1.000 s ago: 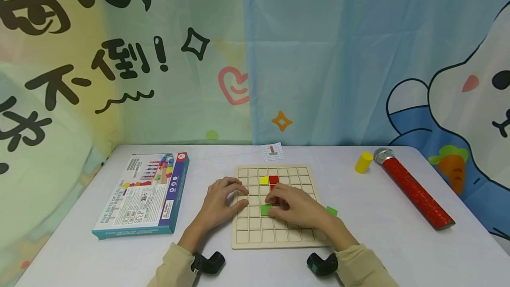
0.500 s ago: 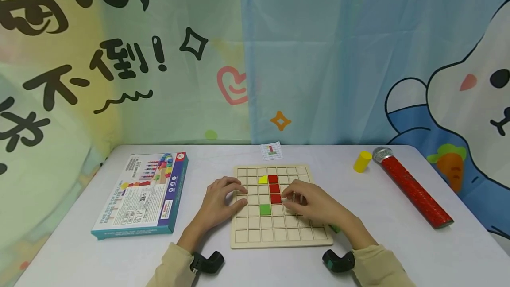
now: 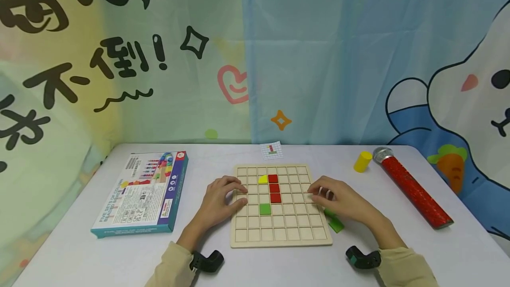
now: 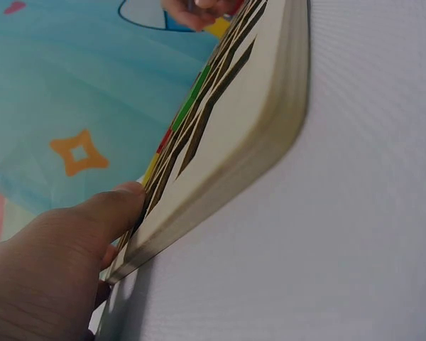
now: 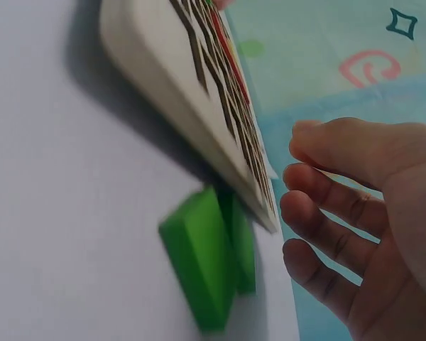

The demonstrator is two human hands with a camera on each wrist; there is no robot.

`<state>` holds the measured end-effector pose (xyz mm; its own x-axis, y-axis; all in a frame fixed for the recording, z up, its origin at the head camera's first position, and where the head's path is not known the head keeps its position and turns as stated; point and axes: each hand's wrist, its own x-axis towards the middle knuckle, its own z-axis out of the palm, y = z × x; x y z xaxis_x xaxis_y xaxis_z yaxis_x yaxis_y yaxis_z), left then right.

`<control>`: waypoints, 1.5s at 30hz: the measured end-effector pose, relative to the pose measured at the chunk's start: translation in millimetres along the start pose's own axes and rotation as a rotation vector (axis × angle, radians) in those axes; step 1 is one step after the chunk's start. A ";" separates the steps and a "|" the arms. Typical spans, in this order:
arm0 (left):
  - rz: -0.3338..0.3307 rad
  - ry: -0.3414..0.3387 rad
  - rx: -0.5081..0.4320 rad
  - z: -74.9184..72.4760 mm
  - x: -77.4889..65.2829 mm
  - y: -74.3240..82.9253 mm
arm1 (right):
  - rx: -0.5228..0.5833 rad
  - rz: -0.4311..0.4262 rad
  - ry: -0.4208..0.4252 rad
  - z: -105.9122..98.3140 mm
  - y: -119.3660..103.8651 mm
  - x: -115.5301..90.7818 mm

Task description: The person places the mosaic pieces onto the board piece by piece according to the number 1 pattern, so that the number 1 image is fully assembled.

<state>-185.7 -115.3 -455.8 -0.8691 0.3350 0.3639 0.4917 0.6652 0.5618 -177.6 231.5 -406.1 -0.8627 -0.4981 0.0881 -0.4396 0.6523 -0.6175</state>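
Note:
A wooden grid board (image 3: 295,236) lies on the table. In its cells sit a yellow piece (image 3: 263,180), several red squares (image 3: 274,188) in a column and a green square (image 3: 264,209). My left hand (image 3: 221,200) holds the board's left edge; in the left wrist view the thumb (image 4: 110,213) lies on top, with other fingertips by the edge, partly hidden. My right hand (image 3: 336,196) hovers over the board's right edge with loosely bent fingers and nothing between them. Below it, green blocks (image 5: 202,263) lie beside the board.
A small pattern card (image 3: 272,150) lies behind the board. A boxed game (image 3: 139,194) is at the left. On the right are a yellow cylinder (image 3: 363,161) and a red microphone-like stick (image 3: 416,189). A printed curtain (image 3: 311,56) hangs behind the table.
My right hand has moved right, off the red column to the board's right edge, uncovering the red squares and the green blocks. My left hand stays in place.

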 end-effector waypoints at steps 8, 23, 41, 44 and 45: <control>0.003 0.002 -0.005 -0.9 -0.6 0.1 | -0.021 0.010 0.019 -7.6 12.2 -13.0; 0.007 -0.004 -0.008 0.2 -0.7 -0.1 | 0.000 -0.018 -0.044 -16.9 29.7 -33.1; -0.006 -0.004 -0.003 0.4 -0.7 -1.4 | 0.082 0.067 -0.168 -24.8 28.8 -36.8; -0.003 -0.001 -0.003 0.3 -0.6 -1.0 | 0.080 0.064 -0.159 -24.0 29.5 -36.5; -0.003 -0.002 -0.003 0.2 -0.5 -0.9 | 0.075 0.061 -0.159 -23.7 29.9 -36.3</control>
<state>-185.7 -116.0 -456.7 -0.8708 0.3339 0.3608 0.4889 0.6645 0.5651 -165.3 282.6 -409.2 -0.8340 -0.5470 -0.0723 -0.3628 0.6423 -0.6751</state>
